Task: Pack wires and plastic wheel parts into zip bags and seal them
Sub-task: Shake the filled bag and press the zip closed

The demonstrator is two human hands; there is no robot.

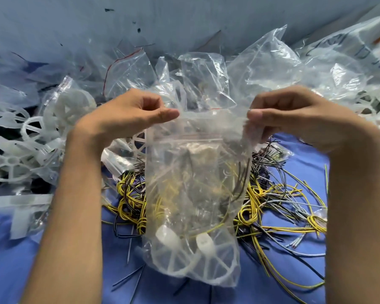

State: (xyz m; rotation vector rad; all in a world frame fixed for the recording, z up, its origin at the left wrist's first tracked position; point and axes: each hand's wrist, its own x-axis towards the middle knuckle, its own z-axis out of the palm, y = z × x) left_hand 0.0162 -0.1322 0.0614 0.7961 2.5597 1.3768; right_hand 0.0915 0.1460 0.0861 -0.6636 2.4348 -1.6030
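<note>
1. Left hand (127,113) and right hand (303,119) each pinch a top corner of the zip bag (193,189) between the thumb and curled fingers. The bag hangs above the middle of the blue table (4,270), its top stretched between them. Cannot tell whether the zip strip is closed.
2. Bag contents: a white plastic wheel part (182,260) sits at the bottom, with thin yellow and dark wires (219,224) above it.
3. Behind and below the bag is a tangle of loose wires (276,194) in yellow, black and grey. It spreads toward the table's right edge and passes under the right forearm.
4. Left side: a heap of white plastic wheels (11,163), some bagged, lies just beside the left forearm.
5. Far edge: crumpled clear bags (206,73) are piled against the grey wall (184,18), close behind both hands.
6. Open room: bare blue shows at the near-left corner. The near edge between the forearms is crossed by a few stray wires.
</note>
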